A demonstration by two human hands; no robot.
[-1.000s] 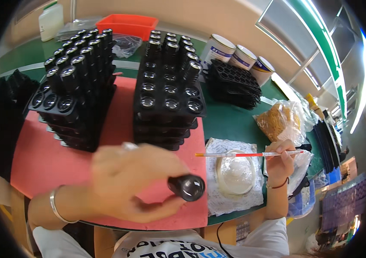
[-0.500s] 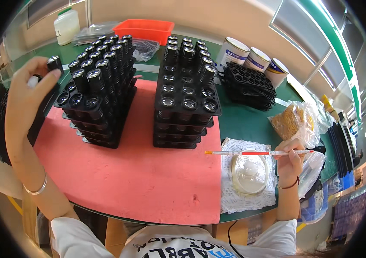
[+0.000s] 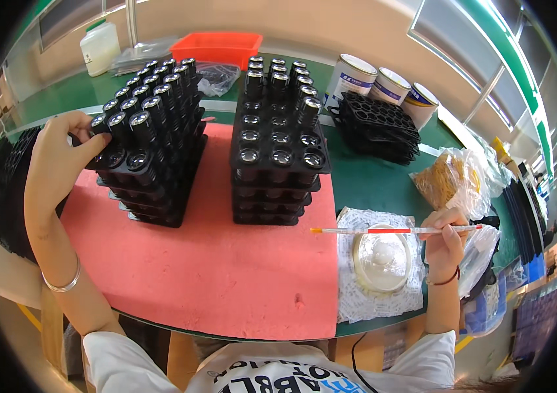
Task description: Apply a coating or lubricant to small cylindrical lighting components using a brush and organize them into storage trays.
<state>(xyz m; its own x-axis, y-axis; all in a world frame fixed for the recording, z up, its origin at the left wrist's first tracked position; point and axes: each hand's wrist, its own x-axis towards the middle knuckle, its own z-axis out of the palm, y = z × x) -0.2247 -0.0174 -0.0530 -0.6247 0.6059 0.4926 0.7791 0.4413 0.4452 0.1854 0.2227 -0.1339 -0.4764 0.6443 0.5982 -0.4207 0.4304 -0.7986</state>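
Observation:
My left hand (image 3: 59,154) is at the near left corner of the left stack of black trays (image 3: 151,187). Its thumb and fingers close round a black cylindrical part (image 3: 98,123) with a shiny round top, which stands in that tray. Many like parts stand upright in rows there. A second stack of black trays (image 3: 272,175) to the right holds more, some low in their holes and some tall. In my right hand (image 3: 445,239) is a thin, long-handled brush (image 3: 383,230), held level with its tip to the left. Below the brush lies a round clear dish (image 3: 383,259) on a printed sheet (image 3: 357,304).
A pink mat (image 3: 226,275) covers the table front. Behind stand a red bin (image 3: 216,46), a white jar (image 3: 100,49), several cans (image 3: 350,75) and loose black trays (image 3: 380,128). A plastic bag (image 3: 449,180) sits right; more black trays (image 3: 7,190) lean at left.
My left hand has moved right, bringing a black cylindrical part from beside the left stack into its near left corner. The right hand with the brush has hardly moved.

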